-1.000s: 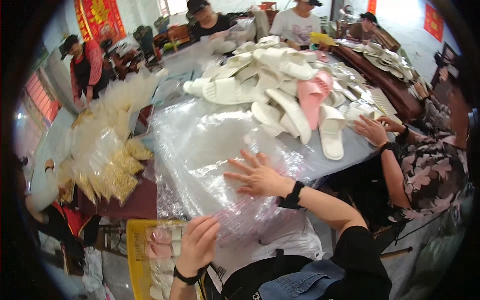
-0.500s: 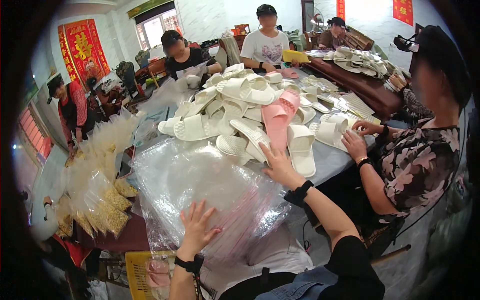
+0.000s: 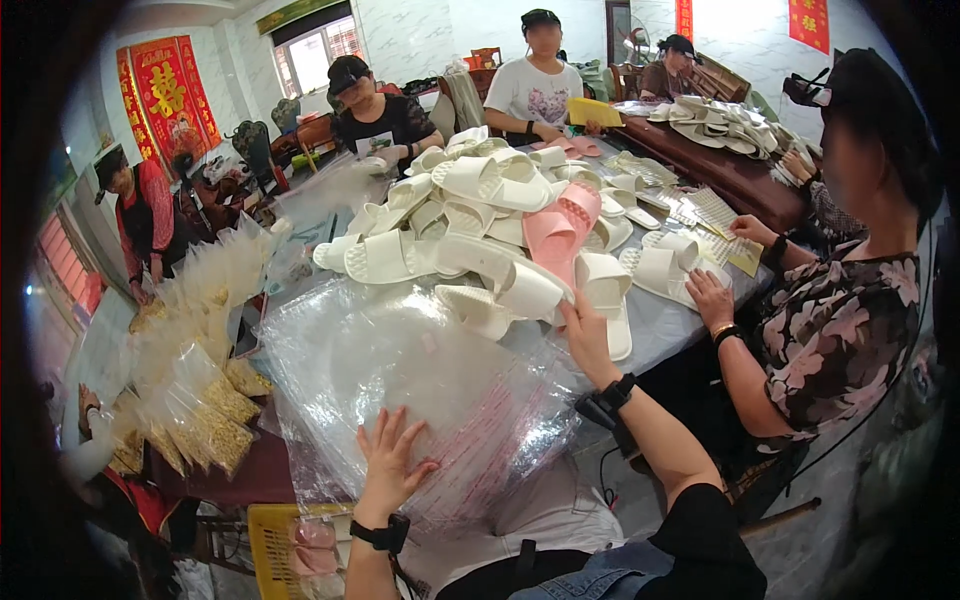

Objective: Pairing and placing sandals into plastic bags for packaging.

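Right grip [image 3: 592,338]: white slipper [image 3: 517,282], apparently tilted

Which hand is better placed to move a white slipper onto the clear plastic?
Probably the right hand: it holds the end of a white slipper. The left hand lies spread on the clear plastic, apart from the slipper pile.

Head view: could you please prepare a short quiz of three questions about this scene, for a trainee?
1. Which of the wearer's hands grips a white slipper?
2. True or false: the left hand is closed in a fist.
3. What colour is the crate at the lower left? A) blue B) yellow C) green

Key: 1. the right hand; 2. false, it lies spread on clear plastic; 3. B.
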The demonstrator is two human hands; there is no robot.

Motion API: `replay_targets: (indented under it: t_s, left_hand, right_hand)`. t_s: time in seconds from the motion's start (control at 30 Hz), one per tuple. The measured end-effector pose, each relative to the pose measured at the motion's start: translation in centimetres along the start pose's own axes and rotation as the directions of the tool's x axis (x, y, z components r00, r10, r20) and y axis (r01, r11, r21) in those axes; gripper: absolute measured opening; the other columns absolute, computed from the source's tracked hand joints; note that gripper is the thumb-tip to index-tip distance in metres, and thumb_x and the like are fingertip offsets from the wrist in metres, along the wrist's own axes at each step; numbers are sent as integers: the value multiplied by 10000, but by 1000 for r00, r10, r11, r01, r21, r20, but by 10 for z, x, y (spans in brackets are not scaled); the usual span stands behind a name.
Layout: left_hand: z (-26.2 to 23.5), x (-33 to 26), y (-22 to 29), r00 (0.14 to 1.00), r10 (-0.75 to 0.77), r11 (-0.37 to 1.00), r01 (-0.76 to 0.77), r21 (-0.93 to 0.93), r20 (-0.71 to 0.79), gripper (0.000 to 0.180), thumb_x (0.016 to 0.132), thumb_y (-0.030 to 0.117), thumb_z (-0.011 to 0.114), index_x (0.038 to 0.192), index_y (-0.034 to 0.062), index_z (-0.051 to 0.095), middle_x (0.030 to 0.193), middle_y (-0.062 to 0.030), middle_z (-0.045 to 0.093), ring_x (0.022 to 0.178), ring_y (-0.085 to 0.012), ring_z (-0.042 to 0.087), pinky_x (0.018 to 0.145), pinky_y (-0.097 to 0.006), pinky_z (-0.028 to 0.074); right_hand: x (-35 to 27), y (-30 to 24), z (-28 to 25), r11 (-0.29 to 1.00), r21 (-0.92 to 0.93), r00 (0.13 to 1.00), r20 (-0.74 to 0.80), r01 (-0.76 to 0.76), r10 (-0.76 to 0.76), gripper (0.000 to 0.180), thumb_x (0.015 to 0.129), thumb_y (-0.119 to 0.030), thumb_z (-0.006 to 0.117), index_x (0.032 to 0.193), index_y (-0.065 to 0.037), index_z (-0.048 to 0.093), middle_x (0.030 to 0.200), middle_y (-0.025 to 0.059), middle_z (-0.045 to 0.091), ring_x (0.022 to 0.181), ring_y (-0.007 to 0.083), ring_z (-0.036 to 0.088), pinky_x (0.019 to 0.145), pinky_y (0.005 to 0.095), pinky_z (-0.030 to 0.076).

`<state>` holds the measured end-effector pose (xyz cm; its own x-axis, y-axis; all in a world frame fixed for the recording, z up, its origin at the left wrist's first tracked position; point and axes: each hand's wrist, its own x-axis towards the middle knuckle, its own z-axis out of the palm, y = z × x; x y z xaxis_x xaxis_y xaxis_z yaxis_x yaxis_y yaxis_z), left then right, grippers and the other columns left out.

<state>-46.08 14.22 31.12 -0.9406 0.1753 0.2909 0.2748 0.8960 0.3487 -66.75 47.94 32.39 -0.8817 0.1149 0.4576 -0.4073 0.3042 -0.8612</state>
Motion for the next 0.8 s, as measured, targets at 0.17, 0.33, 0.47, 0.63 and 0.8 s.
replay_targets:
  t_s: [0.17,0.33,0.47,0.63,0.8]
  left_hand:
    - [2,0,0,1000,14,1000,-14,1,-20,712,790,457,806,1414,214,564,1610,-113,364,1532,-390,210,1164,-696,59]
    - [1,-2,1,1000,6,1000,-6,1,-22,706,788,463,804,1405,213,568,1610,-107,366,1533,-385,209,1154,-713,74]
    - [2,-2,1,1000,4,1000,-3,15,-30,708,781,462,808,1400,212,570,1605,-102,374,1523,-377,227,1160,-703,92]
    - [5,-4,-3,999,15,998,-12,54,-42,716,773,467,808,1399,213,570,1600,-99,378,1512,-372,245,1172,-683,106]
    - [6,-2,-3,999,6,998,-4,66,-45,708,786,474,791,1405,213,566,1624,-89,357,1533,-353,218,1205,-629,58]
  right_hand:
    - [21,-39,-13,984,155,992,-108,89,-73,281,1066,-217,516,1167,29,608,869,166,697,721,178,691,596,332,542]
    - [34,-84,-23,803,595,998,-59,27,11,297,1074,-187,503,1219,58,586,1019,100,692,784,134,685,628,280,574]
    - [45,-90,-37,812,582,995,-99,39,23,297,1071,-180,499,1245,45,584,1057,88,686,783,118,663,638,282,577]
    - [61,-69,-68,993,-69,977,-184,93,-105,294,1046,-203,546,1224,21,616,909,93,698,626,125,615,571,264,500]
    - [47,-34,-70,999,33,995,-94,17,-14,308,1036,-176,573,1263,32,574,913,79,667,639,120,623,580,248,524]
